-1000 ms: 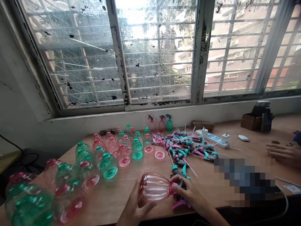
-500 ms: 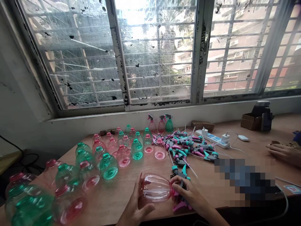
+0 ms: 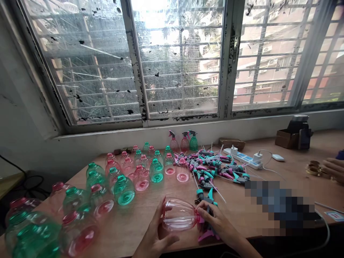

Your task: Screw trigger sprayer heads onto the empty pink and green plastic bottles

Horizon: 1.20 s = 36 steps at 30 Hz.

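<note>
A clear pink bottle lies on its side in the air above the front of the table, neck to the right. My left hand cups its base end, with the thumb held away from the bottle wall. At the neck, my right hand pinches the collar of a dark grey and pink spray head; its fingers hide part of it. The pink trigger points down toward me. Just behind the right hand lies a teal and grey spray head.
Pink and green open-necked bottles stand across the left side. A pile of spray heads with thin tubes lies at the centre. Behind stand three bottles with spray heads. A power strip and another person's hand are at right.
My right fingers have shifted slightly at the neck, and the spray head has turned a little. The other person's hand has moved right, uncovering some brownish round pieces.
</note>
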Available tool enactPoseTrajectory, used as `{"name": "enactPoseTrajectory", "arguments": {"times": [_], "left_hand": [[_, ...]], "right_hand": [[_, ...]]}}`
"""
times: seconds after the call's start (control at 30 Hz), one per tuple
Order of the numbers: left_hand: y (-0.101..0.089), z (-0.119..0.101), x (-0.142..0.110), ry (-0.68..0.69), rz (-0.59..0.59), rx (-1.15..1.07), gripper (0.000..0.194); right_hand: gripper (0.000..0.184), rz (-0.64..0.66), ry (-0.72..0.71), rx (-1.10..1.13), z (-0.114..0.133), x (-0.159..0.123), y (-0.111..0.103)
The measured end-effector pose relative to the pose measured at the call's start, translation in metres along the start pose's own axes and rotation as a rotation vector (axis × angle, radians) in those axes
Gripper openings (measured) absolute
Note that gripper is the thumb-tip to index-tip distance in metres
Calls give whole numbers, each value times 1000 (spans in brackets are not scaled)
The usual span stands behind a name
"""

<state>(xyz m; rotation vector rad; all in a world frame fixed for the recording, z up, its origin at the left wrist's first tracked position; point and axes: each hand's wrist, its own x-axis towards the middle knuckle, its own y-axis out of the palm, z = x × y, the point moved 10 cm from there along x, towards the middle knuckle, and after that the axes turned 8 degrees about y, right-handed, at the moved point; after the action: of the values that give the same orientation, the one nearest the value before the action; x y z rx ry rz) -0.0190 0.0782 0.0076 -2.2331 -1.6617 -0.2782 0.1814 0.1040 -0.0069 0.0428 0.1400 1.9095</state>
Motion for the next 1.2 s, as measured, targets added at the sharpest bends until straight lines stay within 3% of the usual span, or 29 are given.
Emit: {"name": "enactPoseTrajectory", "arguments": {"times": [0.23, 0.53, 0.8, 1.2], "left_hand": [[-10, 27, 2, -33, -55, 32, 91], [-13, 18, 1, -48, -69, -4, 80], [-10, 26, 3, -20, -83, -125, 92], [-4, -5, -1, 79, -103, 29, 87]], "right_hand": [[45, 37, 21, -83, 5, -7, 2], [35, 24, -25, -125, 9, -7, 2], [35, -28, -27, -119, 11, -5, -3], [44, 67, 51, 39, 10, -8, 6]]}}
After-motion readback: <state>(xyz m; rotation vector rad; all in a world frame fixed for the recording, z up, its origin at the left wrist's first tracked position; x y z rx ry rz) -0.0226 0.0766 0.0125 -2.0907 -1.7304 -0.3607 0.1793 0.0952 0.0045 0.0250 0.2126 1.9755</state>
